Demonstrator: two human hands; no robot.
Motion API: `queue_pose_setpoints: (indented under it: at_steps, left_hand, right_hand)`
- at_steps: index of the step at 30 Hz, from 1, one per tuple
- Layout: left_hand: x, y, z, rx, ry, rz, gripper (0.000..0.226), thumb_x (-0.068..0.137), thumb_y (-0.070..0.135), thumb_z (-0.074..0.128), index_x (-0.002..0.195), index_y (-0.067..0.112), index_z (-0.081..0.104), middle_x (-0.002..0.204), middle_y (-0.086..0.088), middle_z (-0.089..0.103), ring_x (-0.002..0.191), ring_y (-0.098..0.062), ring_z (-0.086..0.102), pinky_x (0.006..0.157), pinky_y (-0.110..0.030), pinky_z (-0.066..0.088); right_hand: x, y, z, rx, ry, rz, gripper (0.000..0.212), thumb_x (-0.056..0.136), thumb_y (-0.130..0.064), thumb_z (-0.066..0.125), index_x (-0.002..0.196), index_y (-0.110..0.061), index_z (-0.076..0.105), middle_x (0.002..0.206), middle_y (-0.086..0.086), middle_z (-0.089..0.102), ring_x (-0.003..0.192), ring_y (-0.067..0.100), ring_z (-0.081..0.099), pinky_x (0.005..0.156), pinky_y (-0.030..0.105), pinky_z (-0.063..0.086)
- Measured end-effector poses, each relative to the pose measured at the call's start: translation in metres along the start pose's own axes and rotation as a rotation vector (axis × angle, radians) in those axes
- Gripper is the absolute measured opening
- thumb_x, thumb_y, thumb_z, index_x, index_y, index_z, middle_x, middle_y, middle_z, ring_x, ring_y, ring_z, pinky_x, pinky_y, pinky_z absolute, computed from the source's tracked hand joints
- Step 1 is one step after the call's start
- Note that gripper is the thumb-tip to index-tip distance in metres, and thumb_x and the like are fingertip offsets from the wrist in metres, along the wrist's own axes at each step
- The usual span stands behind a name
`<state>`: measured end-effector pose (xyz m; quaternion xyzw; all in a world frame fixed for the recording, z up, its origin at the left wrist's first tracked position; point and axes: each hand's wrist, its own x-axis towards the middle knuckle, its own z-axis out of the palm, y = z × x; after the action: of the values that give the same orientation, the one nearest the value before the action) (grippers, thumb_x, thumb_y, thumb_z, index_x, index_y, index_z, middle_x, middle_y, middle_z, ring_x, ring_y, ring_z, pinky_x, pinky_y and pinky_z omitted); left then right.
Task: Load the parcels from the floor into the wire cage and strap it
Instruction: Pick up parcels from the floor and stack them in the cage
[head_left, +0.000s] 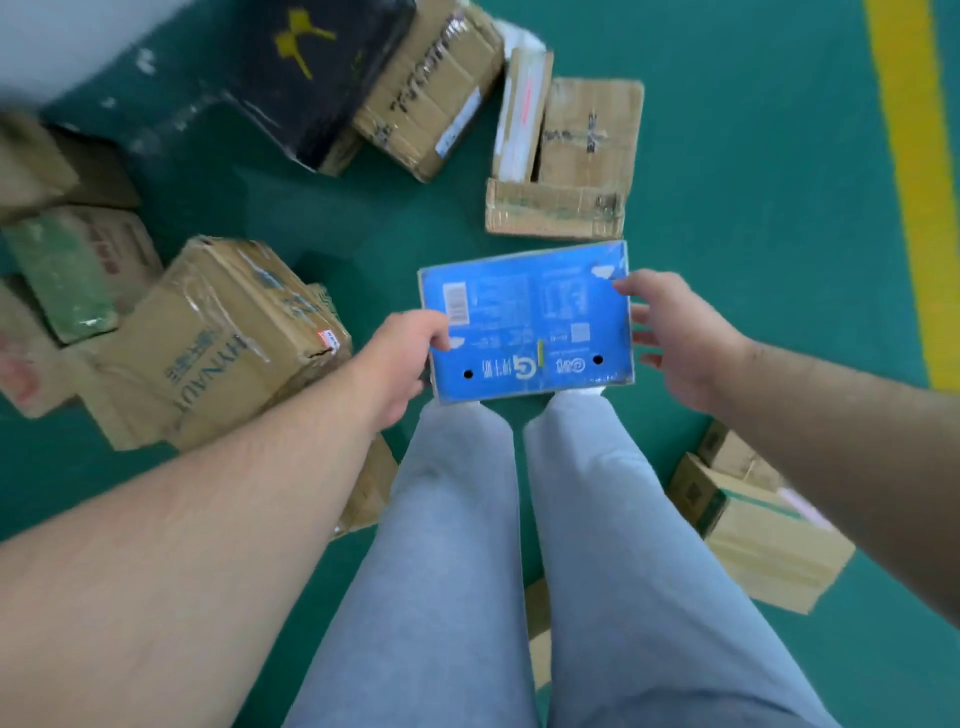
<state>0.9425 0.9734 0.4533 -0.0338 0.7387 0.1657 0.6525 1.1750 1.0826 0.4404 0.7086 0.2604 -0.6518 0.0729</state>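
Above the green floor (753, 208) we held one blue box (524, 322): our left hand (410, 364) gripped its left edge, and our right hand (680, 338) lay spread at its right edge, thumb on the corner. Loading looked far from done. At least nine cartons (223, 338) and one black parcel (322, 78) lay around us, and we saw no cage or strap.

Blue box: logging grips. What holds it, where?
The left hand grips the blue box by its left edge; the right hand touches its far right corner.
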Motion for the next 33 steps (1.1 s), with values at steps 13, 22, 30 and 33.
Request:
queue_pose_setpoints:
  at_steps: [13,22,30,33]
  left_hand:
    - [-0.281,-0.141,-0.004,-0.969,0.162,0.163,0.031,0.051,0.019,0.048,0.081,0.014,0.043,0.095,-0.009,0.055,0.079,-0.024,0.047,0.072,-0.036,0.037]
    - [-0.389,-0.329,0.019,-1.518,0.448,0.283,0.039,0.056,0.015,0.05,0.091,0.017,0.034,0.1,-0.01,0.05,0.089,-0.025,0.048,0.081,-0.04,0.042]
    - [-0.455,-0.546,0.053,-1.928,0.719,0.255,0.023,0.059,0.021,0.051,0.078,0.016,0.038,0.089,-0.007,0.051,0.082,-0.025,0.045,0.073,-0.038,0.039]
    - [-0.482,-0.623,0.062,-2.035,0.763,0.229,0.008,0.068,0.021,0.052,0.07,0.019,0.045,0.084,-0.003,0.055,0.075,-0.022,0.045,0.068,-0.035,0.042]
  right_hand:
    - [-0.247,-0.069,0.026,-0.571,-0.327,-0.211,0.033,0.098,-0.057,0.05,0.1,-0.03,0.069,0.096,0.002,0.067,0.084,0.021,0.061,0.078,0.036,0.045]
    - [-0.372,0.039,0.148,-1.174,-0.532,-0.42,0.035,0.099,-0.05,0.053,0.114,-0.022,0.066,0.107,0.002,0.069,0.093,0.022,0.063,0.094,0.043,0.047]
    - [-0.475,0.252,0.269,-1.574,-0.802,-0.553,0.03,0.1,-0.043,0.043,0.109,-0.028,0.067,0.107,-0.002,0.074,0.098,0.022,0.065,0.097,0.045,0.047]
    - [-0.495,0.335,0.3,-1.635,-0.856,-0.59,0.035,0.1,-0.041,0.041,0.115,-0.021,0.065,0.11,0.001,0.074,0.101,0.022,0.067,0.092,0.043,0.051]
